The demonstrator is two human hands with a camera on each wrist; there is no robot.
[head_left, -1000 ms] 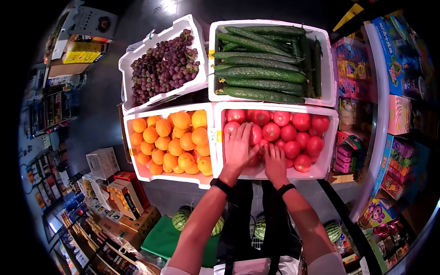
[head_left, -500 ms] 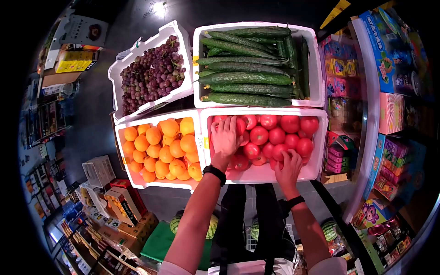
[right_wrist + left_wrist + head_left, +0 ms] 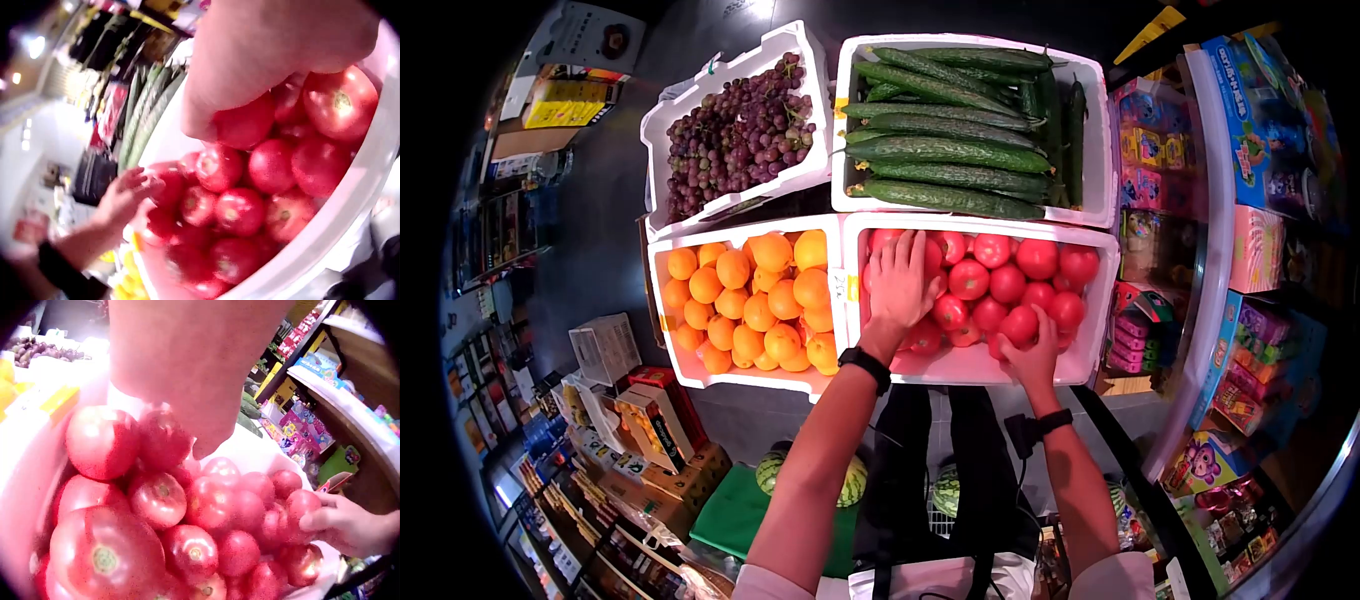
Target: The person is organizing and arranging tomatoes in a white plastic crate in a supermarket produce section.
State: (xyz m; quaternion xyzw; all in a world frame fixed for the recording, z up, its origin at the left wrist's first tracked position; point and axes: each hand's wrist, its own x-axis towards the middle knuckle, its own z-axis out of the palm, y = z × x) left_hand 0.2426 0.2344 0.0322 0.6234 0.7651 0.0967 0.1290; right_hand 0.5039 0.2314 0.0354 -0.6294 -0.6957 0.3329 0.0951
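Red tomatoes [image 3: 969,280] fill a white foam box [image 3: 960,368] in front of me. Over the tomatoes at its left side lies my left hand [image 3: 901,285], fingers stretched forward and resting on them. My right hand [image 3: 1034,352] is near the box's front right part, with thumb and fingers curled round one tomato [image 3: 1019,325]. The left wrist view shows that right hand [image 3: 347,522] from the side, thumb against the tomato [image 3: 303,509]. In the right wrist view the held tomato [image 3: 247,125] is partly covered by the hand.
Left of the tomatoes stands a box of oranges [image 3: 757,310]. Behind are grapes [image 3: 735,140] in a tilted white crate and a box of cucumbers [image 3: 950,150]. Shelves of packaged goods [image 3: 1145,150] line the right. Watermelons [image 3: 852,482] lie by my legs.
My hands have moved apart: the left shifted toward the box's left side, the right moved rightward and now grips a tomato. The head view has shifted slightly.
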